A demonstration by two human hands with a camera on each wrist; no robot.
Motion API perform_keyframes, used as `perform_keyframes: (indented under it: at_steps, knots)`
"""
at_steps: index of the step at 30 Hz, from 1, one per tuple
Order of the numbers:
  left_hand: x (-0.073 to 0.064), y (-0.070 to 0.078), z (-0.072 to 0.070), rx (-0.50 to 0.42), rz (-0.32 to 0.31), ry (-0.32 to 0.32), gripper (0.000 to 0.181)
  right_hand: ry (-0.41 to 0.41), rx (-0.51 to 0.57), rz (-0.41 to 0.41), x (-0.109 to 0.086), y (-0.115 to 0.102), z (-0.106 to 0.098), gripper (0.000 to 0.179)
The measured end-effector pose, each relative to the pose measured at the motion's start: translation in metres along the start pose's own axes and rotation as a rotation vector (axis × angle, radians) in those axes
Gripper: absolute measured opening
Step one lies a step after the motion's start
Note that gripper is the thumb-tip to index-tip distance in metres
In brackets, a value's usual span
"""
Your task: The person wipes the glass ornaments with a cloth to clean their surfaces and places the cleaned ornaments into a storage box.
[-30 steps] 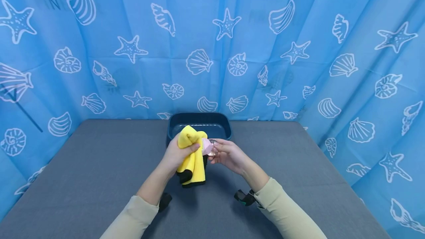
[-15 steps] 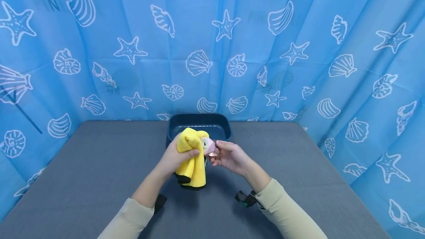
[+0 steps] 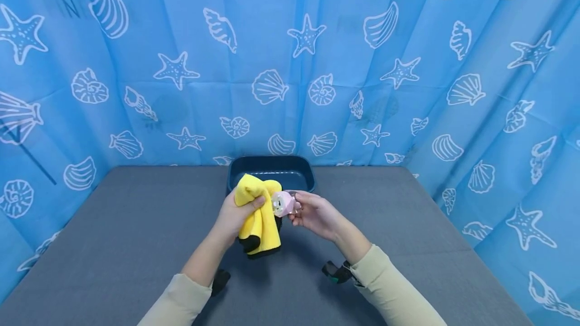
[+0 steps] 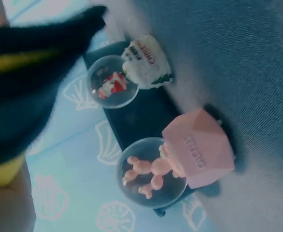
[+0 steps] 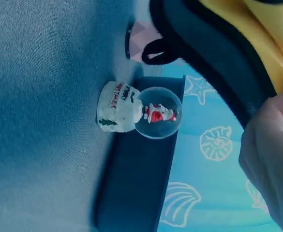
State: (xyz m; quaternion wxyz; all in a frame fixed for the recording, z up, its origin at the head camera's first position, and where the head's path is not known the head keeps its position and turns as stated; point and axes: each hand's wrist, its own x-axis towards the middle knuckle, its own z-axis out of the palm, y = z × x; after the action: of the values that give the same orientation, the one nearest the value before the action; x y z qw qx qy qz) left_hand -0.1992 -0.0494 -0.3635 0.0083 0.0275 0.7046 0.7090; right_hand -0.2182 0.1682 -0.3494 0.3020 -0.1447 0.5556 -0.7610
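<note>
My left hand (image 3: pixel 232 217) grips a folded yellow cloth (image 3: pixel 260 215) with black edging, held up over the table. Just right of it, my right hand (image 3: pixel 317 215) pinches a small snow globe (image 3: pixel 284 204) by its clear ball between thumb and fingers. Its pale pink base points left, up against the cloth, with the underside partly showing. Both wrist views have the cloth's dark grey back hanging in front, hiding the held globe. Below, a Santa snow globe (image 5: pixel 116 108) with a white base stands upright beside a balloon-dog snow globe (image 4: pixel 199 150) on a pink faceted base.
A dark blue rectangular tub (image 3: pixel 309 172) stands at the table's back edge, behind the hands and the two standing globes. Grey fabric covers the table (image 3: pixel 149 230). A blue curtain (image 3: pixel 281 54) with white shells hangs behind. A black strap (image 3: pixel 337 271) is at the right wrist.
The held snow globe has turned so its pink base and underside show more. My left hand and the cloth have shifted slightly left. The grips stay the same.
</note>
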Motion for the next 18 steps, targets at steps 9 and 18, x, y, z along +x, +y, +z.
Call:
perform_keyframes:
  at_steps: [9, 18]
  knots:
    - [-0.004, 0.0, 0.01, 0.036, 0.078, -0.097, 0.058, 0.142, -0.134, -0.057, 0.003, -0.003, 0.007, 0.048]
    - [0.0, -0.008, 0.011, -0.011, 0.036, 0.047, 0.043, 0.23, -0.08, -0.085, 0.004, -0.002, 0.008, 0.026]
